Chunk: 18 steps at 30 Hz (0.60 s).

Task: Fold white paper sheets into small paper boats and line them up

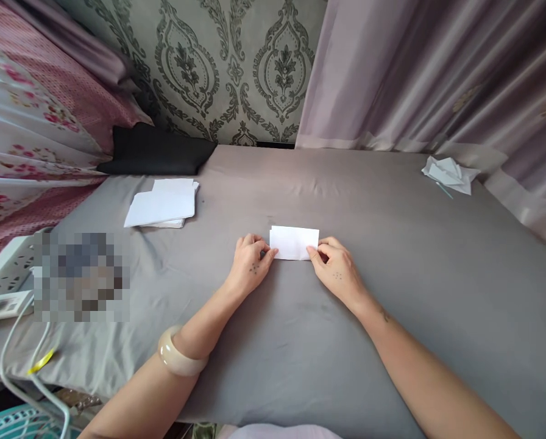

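Apparently the step in hand is holding and squaring up a folded white paper (295, 242), judging by the layers offset at its top left. It sits between the hands near mid-view, over the gray sheet (300, 341). Left hand (250, 262) grasps the left end, thumb over the lower corner; right hand (339, 271) grips the right end the same way, thumb on top. The fingertips behind the paper are mostly hidden, so can't tell how firmly they press. Next move, I'd judge, calls for even edges and a light, matched hold at both ends. Long axis runs left to right across the view, roughly level, one short end toward each hand; no distinct front end. Paper stack (163, 206) lies well apart, farther off on the left; crumpled white papers (449, 174) at far right.
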{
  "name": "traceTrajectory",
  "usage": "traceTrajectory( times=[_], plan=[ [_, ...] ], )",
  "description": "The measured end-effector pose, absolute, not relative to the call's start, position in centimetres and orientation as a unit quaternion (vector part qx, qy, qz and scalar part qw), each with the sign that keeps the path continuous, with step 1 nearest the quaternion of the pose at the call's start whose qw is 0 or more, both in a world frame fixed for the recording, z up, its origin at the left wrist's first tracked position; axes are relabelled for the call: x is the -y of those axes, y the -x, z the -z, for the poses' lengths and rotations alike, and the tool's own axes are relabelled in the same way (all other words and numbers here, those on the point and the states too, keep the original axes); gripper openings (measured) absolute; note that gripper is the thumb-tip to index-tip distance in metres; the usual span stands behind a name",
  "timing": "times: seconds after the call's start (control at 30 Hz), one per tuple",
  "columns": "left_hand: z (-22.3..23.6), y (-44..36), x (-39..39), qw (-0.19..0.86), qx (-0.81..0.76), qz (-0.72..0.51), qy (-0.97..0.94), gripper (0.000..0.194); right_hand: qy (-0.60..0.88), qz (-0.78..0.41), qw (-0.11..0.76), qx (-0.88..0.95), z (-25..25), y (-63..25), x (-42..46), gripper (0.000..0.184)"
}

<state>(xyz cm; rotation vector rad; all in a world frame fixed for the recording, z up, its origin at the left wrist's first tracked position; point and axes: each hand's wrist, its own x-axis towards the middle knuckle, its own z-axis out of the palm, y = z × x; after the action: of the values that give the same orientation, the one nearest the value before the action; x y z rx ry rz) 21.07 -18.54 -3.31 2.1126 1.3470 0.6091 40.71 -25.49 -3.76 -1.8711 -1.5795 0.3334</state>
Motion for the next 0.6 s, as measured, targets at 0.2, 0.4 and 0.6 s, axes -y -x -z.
traceTrajectory(
  times=[0.2,0.4,0.6],
  plan=[
    [3.79,-21.52,18.62,0.270,-0.524,-0.239,-0.771,0.022,0.737,-0.108,0.315,0.589,3.98,-40.58,24.72,0.034],
    [4.03,-21.65,18.75,0.258,-0.527,-0.242,-0.773,0.025,0.747,-0.106,0.309,0.580,4.01,-40.60,24.59,0.035],
    [4.16,-21.65,18.72,0.243,-0.525,-0.242,-0.779,0.025,0.750,-0.111,0.304,0.577,3.92,-40.56,24.55,0.035]
  ],
)
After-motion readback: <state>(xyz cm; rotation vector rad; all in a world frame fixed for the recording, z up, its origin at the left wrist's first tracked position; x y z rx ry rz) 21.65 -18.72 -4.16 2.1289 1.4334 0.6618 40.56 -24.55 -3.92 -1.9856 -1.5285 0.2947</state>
